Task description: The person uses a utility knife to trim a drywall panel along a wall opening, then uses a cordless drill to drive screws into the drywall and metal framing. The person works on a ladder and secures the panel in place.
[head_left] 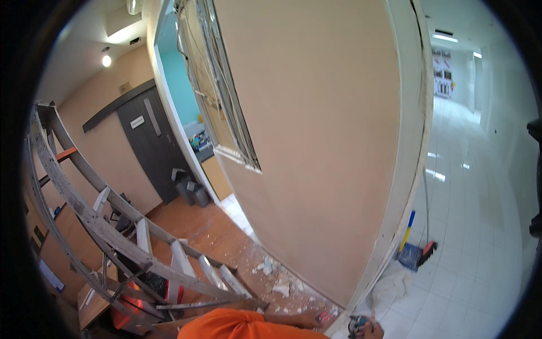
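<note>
Right hand (372, 330) wrapped round dark-and-teal tool (355, 326), tool body left of palm by wall (316, 141) end, left hand (322, 318) just beside, can't tell its grip, plaster rubble (282, 287) beyond, ladder (89, 215) left, blue dustpan (409, 257) farther right

Bright, cool light from ceiling strips (445, 38) glares off the glossy white floor (457, 282) beyond the blurry right hand (371, 329), while the reddish floor (183, 224) to its left lies dimmer and fisheye distortion curves the far-left ladder (84, 210).
</note>
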Motion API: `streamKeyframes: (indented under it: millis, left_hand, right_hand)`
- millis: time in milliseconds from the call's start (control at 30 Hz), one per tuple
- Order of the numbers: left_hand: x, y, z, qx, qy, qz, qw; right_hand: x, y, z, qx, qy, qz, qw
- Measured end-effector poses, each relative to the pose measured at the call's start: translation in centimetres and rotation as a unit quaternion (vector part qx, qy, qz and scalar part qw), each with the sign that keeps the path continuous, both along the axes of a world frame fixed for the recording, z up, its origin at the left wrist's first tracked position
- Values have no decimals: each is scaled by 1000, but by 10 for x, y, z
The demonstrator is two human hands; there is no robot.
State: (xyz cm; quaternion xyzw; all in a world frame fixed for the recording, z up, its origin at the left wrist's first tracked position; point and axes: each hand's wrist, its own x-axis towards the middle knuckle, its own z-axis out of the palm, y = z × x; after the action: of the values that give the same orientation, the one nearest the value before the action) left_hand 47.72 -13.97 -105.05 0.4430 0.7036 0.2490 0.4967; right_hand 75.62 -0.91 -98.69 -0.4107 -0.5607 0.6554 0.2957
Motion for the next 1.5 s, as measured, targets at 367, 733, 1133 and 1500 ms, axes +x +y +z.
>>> streamKeyframes:
  millis: [367,733,1133,1500]
  left_hand:
    - [-55,36,-33,-64,-34,0,997]
    - [-62,-19,-12,-91,116,-53,988]
    - [35,29,-44,-263,162,-78,948]
    - [91,126,-266,-280,128,-81,948]
  right_hand:
    - [-53,6,30,-8,-92,108,990]
    - [-39,37,-28,66,-165,70,982]
    - [136,40,-197,-295,-215,-97,926]
    - [150,79,-479,-82,-466,95,876]
